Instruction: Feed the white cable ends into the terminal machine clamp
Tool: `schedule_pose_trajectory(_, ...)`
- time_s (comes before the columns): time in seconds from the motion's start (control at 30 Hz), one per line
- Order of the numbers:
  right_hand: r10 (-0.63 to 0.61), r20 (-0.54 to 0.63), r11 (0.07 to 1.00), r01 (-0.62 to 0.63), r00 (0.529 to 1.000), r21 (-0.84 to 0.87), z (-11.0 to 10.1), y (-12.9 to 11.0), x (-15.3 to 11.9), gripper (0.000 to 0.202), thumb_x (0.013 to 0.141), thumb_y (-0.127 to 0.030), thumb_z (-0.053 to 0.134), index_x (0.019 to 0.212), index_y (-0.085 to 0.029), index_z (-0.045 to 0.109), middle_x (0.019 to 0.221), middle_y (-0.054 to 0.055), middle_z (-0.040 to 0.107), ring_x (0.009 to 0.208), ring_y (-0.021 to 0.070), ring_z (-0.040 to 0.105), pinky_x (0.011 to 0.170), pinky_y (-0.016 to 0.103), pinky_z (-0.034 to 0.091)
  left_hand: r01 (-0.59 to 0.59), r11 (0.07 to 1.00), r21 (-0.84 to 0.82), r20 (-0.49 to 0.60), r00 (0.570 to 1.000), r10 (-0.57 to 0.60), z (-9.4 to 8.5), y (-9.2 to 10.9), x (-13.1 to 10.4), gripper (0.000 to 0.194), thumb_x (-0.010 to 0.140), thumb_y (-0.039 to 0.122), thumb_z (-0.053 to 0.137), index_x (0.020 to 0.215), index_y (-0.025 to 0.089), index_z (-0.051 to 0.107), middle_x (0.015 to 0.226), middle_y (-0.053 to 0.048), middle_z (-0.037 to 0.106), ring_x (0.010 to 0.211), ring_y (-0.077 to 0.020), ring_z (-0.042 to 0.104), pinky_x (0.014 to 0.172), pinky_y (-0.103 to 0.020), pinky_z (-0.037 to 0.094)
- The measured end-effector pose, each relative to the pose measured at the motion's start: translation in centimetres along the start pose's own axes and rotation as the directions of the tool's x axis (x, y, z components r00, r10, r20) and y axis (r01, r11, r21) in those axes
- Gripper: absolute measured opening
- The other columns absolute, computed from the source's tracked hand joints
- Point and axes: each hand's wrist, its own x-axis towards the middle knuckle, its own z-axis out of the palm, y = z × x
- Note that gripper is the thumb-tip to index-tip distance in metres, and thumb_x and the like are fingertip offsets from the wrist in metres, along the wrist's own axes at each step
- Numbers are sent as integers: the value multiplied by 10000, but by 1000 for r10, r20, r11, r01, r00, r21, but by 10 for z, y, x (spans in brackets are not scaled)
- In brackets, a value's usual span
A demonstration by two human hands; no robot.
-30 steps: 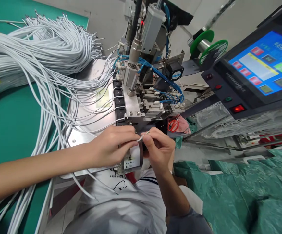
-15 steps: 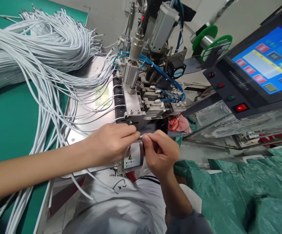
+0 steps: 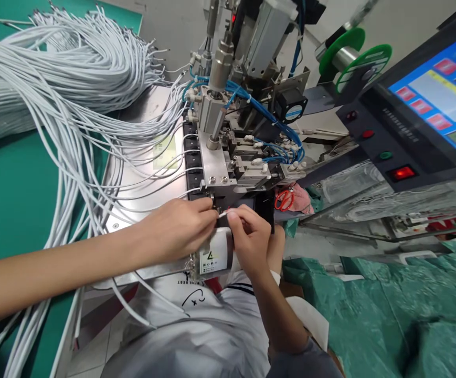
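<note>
Between my two hands runs the end of a white cable (image 3: 222,214), close to the near end of a machine (image 3: 214,168) with metal cylinders and blue air tubes. My left hand (image 3: 186,226) is closed, its fingertips pinching the cable. My right hand (image 3: 250,233) pinches the cable's tip between thumb and forefinger; a small bit of red shows at the fingertips. Several white cables (image 3: 165,181) lead into the black clamp blocks (image 3: 193,163) on the machine's left side. Just below my hands is a box with a white label (image 3: 214,254).
A large bundle of white cables (image 3: 82,73) lies on the green table (image 3: 3,184) at left. On the right are a control panel (image 3: 440,100), a green-flanged spool (image 3: 346,58) and red-handled scissors (image 3: 284,199) on a pink cloth (image 3: 301,198). Green sheeting (image 3: 389,304) lies at lower right.
My right hand has shifted slightly left and up, its fingers closer together. More of the white cable's end shows between my hands. The view has moved slightly.
</note>
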Motion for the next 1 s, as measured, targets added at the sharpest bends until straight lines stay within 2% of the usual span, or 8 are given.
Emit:
schedule_pose_trajectory(0.07, 122, 71, 991, -125, 990, 49, -1, 14, 5, 213, 868, -272, 487, 738, -173, 623, 683, 2, 534, 630, 118, 475, 548, 246, 345, 34, 993, 115, 104, 993, -46, 0, -7, 3, 259, 892, 161, 380, 745, 111, 588, 755, -40, 506, 475, -71, 409, 457, -224, 330)
schedule_pose_trajectory(0.13, 208, 132, 970, -221, 969, 100, -2, 26, 9, 223, 873, -296, 473, 741, -173, 605, 647, -15, 503, 592, 107, 440, 541, 243, 325, 27, 983, 180, 163, 985, -57, 3, -13, 4, 245, 868, 107, 366, 773, 103, 592, 786, -52, 509, 464, -71, 407, 457, -231, 334)
schedule_pose_trajectory(0.3, 290, 251, 912, -346, 923, 219, 2, 35, 13, 241, 857, -318, 495, 656, -185, 491, 536, -61, 400, 495, 83, 342, 503, 235, 273, -21, 979, 202, 234, 972, -28, 13, -21, 1, 276, 836, 54, 366, 961, 90, 609, 853, -80, 526, 588, -127, 525, 525, -252, 409)
schedule_pose_trajectory(0.43, 295, 282, 886, -372, 913, 277, 4, 33, 15, 272, 830, -290, 510, 592, -186, 430, 509, -66, 386, 484, 78, 326, 492, 231, 259, -30, 984, 176, 222, 975, -10, 15, -23, 0, 305, 852, 77, 374, 1066, 90, 590, 895, -90, 545, 670, -143, 572, 582, -251, 446)
schedule_pose_trajectory(0.57, 343, 311, 853, -433, 886, 293, 4, 36, 15, 262, 815, -319, 526, 604, -185, 445, 496, -72, 393, 463, 73, 315, 476, 225, 252, -35, 981, 189, 240, 971, -11, 13, -22, 1, 370, 849, 93, 382, 1176, 130, 550, 910, -81, 563, 640, -135, 579, 566, -243, 445)
schedule_pose_trajectory(0.73, 348, 327, 839, -448, 879, 310, 6, 39, 16, 264, 812, -327, 528, 607, -181, 448, 499, -72, 394, 466, 70, 319, 474, 218, 258, -105, 954, 282, 238, 971, 37, 15, -22, 2, 403, 807, 51, 389, 1166, 127, 555, 903, -89, 562, 607, -159, 579, 541, -267, 444)
schedule_pose_trajectory(0.9, 344, 332, 841, -446, 878, 308, 7, 40, 18, 252, 841, -348, 480, 653, -182, 455, 553, -60, 413, 494, 75, 364, 475, 212, 276, -119, 939, 324, 230, 972, 44, 15, -21, 3, 421, 785, 23, 422, 1171, 136, 546, 920, -85, 575, 622, -140, 580, 570, -246, 457)
schedule_pose_trajectory(1.0, 312, 342, 851, -421, 886, 313, 9, 43, 19, 269, 861, -388, 466, 679, -194, 432, 548, -71, 360, 478, 73, 324, 462, 208, 261, -131, 931, 340, 236, 971, 51, 16, -22, 3, 421, 784, 16, 409, 1166, 130, 545, 928, -96, 566, 626, -151, 587, 563, -262, 469)
